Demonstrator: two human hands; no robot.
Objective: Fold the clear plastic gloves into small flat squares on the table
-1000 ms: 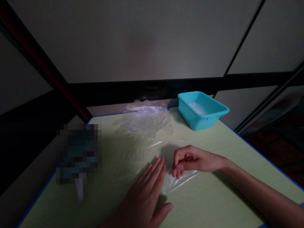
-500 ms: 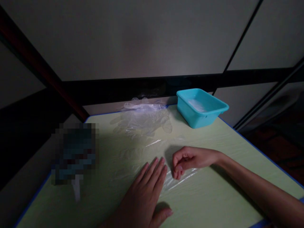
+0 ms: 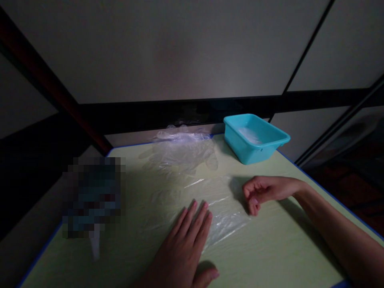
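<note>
A clear plastic disposable glove (image 3: 229, 224) lies flat on the pale green table, its outline faint against the surface. My left hand (image 3: 186, 244) rests palm down on its left part, fingers stretched out and thumb apart. At the glove's right end is my right hand (image 3: 262, 194), its fingers curled in with the thumb against them. The curled fingertips are close to the plastic edge; whether they touch it is hard to see. Farther back lies a pile of similar clear plastic gloves (image 3: 183, 150).
A turquoise plastic basin (image 3: 255, 140) stands at the back right corner, with some clear plastic inside. A pixelated object (image 3: 93, 196) is at the table's left edge, a pale strip below it. The blue-edged table (image 3: 120, 256) meets a panelled wall (image 3: 180, 52).
My right hand has slid right and slightly away, from the glove's middle to its right end, uncovering more of the plastic. My left hand has stayed in place.
</note>
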